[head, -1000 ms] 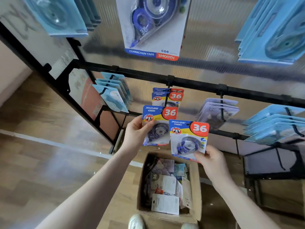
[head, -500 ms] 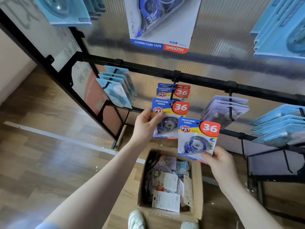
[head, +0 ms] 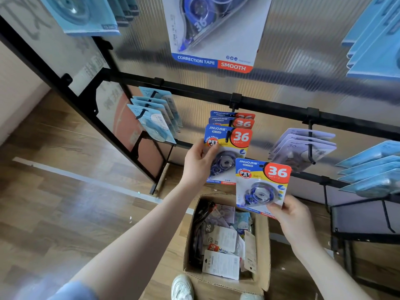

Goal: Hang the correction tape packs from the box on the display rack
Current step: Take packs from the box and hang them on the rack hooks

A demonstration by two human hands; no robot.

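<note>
My left hand (head: 198,163) grips a blue-and-yellow "36" correction tape pack (head: 229,148) by its left edge; the black hook shows through the pack's hang hole, in front of two like packs (head: 232,121) on that hook. My right hand (head: 291,215) holds a second identical pack (head: 263,184) by its lower right corner, below and right of the first, off the hook. The open cardboard box (head: 263,245) on the floor under my hands holds several more packs. The black rack rail (head: 270,108) runs across above.
Light blue packs (head: 154,120) hang on the hook to the left, lilac packs (head: 303,148) to the right, more blue packs (head: 372,172) far right. A large white correction tape pack (head: 216,33) hangs above. Wood floor lies to the left; my shoe (head: 181,287) stands by the box.
My left hand has lifted its pack up and onto the middle hook. My right hand has kept its pack below and to the right, rising slightly with it.
</note>
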